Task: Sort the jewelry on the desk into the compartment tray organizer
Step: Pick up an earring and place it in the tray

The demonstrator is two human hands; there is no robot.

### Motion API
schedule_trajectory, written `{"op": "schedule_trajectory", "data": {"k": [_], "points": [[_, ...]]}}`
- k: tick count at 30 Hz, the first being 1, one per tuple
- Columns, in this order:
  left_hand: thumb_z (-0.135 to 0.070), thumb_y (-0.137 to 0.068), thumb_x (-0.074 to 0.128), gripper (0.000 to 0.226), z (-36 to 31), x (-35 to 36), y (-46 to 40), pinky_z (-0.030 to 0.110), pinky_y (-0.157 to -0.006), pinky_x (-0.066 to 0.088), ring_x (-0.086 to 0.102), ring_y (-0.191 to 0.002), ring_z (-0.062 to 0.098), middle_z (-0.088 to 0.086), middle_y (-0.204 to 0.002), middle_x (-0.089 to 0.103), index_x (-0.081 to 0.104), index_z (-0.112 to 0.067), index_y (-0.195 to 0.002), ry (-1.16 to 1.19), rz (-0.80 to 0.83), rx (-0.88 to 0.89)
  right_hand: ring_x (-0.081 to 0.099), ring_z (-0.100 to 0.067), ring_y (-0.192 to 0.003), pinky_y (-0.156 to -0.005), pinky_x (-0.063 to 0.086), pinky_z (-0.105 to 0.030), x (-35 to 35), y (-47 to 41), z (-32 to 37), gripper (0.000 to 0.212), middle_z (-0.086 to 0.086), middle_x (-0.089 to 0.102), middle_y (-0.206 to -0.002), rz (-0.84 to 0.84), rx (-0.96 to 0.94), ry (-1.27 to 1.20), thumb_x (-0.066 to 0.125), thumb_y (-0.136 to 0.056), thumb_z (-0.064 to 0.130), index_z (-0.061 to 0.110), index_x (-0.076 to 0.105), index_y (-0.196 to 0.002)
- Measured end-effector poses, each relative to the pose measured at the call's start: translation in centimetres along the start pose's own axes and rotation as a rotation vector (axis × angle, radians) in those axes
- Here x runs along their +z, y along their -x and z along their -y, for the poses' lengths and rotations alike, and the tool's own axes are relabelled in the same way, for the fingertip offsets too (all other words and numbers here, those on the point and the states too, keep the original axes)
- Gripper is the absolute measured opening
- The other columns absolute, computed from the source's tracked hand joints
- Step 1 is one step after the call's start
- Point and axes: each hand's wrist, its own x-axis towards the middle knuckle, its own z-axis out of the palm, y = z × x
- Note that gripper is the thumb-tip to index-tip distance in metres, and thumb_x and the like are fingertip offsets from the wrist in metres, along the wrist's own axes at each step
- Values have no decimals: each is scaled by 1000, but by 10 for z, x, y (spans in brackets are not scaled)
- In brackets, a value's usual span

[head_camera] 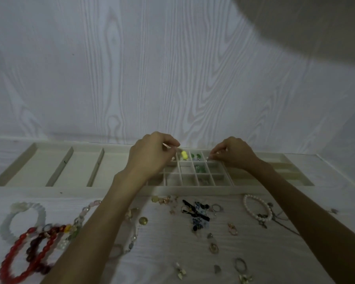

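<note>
Both hands over the tray (191, 189) at the bench's back edge – left hand (152, 154) grip pinching a tiny pale piece, right hand (234, 153) pinching something small, jewelry (197, 212) scattered in front.

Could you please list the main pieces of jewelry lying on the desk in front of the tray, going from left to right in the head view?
Red bead bracelet → gold round piece → black and blue floral piece → white pearl bracelet.

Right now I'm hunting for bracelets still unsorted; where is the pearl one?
In the head view, the pearl bracelet lies on the desk at right, just in front of the tray organizer, beside the right forearm.
</note>
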Motion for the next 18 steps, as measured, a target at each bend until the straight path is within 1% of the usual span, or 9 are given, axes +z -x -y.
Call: {"op": "schedule_trajectory", "data": {"k": [2, 4, 6, 7, 9, 11, 13, 15, 18], "points": [[-34, -90, 57, 15, 0, -1, 1, 26, -71, 48, 63, -89, 3, -15, -95, 70, 69, -35, -99, 10, 15, 3, 50, -6, -66, -64, 34, -21, 4, -3, 0, 20, 9, 57, -69, -10, 4, 21, 71, -80, 36, 19, 76, -90], [-32, -91, 56, 16, 0, -1, 1, 29, -75, 52, 64, -90, 4, -14, -93, 71, 70, -35, -98, 6, 35, 4, 44, -2, -59, -60, 31, -21, 6, -6, 1, 19, 14, 53, -64, -21, 8, 39, 70, -81, 35, 20, 76, -91], [-30, -91, 56, 16, -1, -1, 2, 31, -77, 53, 64, -90, 4, -13, -91, 71, 70, -34, -97, 1, 53, 5, 40, -1, -54, -62, 30, -21, 8, -7, 2, 19, 18, 50, -60, -24, 1, 82, 68, -83, 35, 20, 76, -91], [-30, -91, 56, 16, -1, -1, 2, 31, -77, 53, 64, -90, 4, -14, -90, 71, 70, -34, -96, -1, 59, 6, 40, -2, -55, -65, 30, -22, 9, -7, 3, 19, 15, 56, -64, -22, -3, 109, 68, -83, 35, 21, 76, -92], [-29, -91, 57, 15, -3, 0, 2, 31, -76, 53, 64, -90, 4, -14, -89, 70, 70, -34, -96, -2, 66, 12, 44, -4, -62, -68, 31, -23, 10, -8, 4, 19, 4, 68, -79, -28, -10, 147, 66, -84, 35, 21, 76, -93], [-29, -90, 57, 15, -3, 0, 2, 29, -74, 52, 64, -89, 4, -15, -89, 70, 70, -34, -96, -1, 71, 19, 47, -6, -67, -69, 32, -23, 11, -8, 5, 20, 0, 70, -87, -37, -13, 164, 66, -85, 35, 20, 75, -94], [-29, -90, 57, 15, -4, 0, 2, 27, -73, 49, 63, -90, 5, -14, -90, 70, 70, -34, -96, -8, 80, 24, 53, -10, -72, -72, 33, -24, 11, -8, 7, 20, -1, 71, -90, -34, -8, 183, 64, -86, 34, 20, 75, -96], [-29, -90, 58, 16, -6, -3, 3, 28, -74, 49, 63, -91, 6, -12, -94, 69, 71, -34, -96, -18, 102, 32, 60, -15, -78, -73, 34, -24, 7, -7, 8, 21, -2, 72, -91, -27, 3, 188, 63, -87, 33, 19, 75, -97], [-30, -90, 58, 17, -9, -8, 7, 31, -80, 51, 62, -93, 6, -13, -96, 69, 72, -32, -99, -27, 146, 44, 60, -13, -76, -73, 38, -24, -6, 3, 10, 21, -4, 73, -94, -13, 19, 163, 63, -88, 30, 17, 75, -99]]}}
